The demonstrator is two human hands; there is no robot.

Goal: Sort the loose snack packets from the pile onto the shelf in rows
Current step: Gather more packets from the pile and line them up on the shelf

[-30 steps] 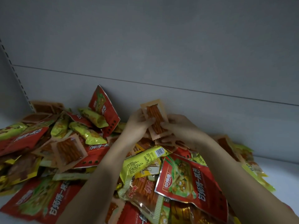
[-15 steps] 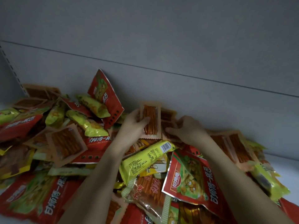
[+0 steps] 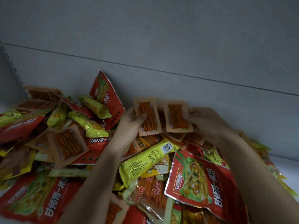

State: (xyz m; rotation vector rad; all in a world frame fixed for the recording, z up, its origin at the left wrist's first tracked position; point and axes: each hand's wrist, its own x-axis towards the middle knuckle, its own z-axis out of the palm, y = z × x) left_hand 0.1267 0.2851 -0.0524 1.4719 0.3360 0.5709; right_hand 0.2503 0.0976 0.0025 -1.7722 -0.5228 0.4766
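- We find our left hand [image 3: 131,120] gripping one clear stick packet [image 3: 147,117], thumb across its front face, fingers behind; the packet stands nearly upright, long axis running up and slightly left.
- Our right hand [image 3: 208,122] holds a second stick packet [image 3: 178,119] by its right edge, fingers curled round that edge; this second packet is also upright, its long axis roughly parallel to the first.
- The two packets stand side by side, just apart, both raised above the pile [image 3: 145,167] and close before the back wall [image 3: 161,46] of the shelf.
- The relation that matters, in our judgement: the second packet lies directly right of the first, same orientation, so stacking them calls for a short leftward slide by the right hand (no turn appears needed).
- The left hand is the nearer to the matching packets lying flat on the pile's left, such as the wide stick packet [image 3: 68,144].
- The pile covers most of the shelf floor in view; a bare strip of shelf [image 3: 288,164] shows at far right, the likeliest ground for a row.
- No row is yet visible; we judge the sorting to be at an early stage.
- Risk noted: the red bag [image 3: 106,94] leaning on the wall beside the left hand could topple if brushed.
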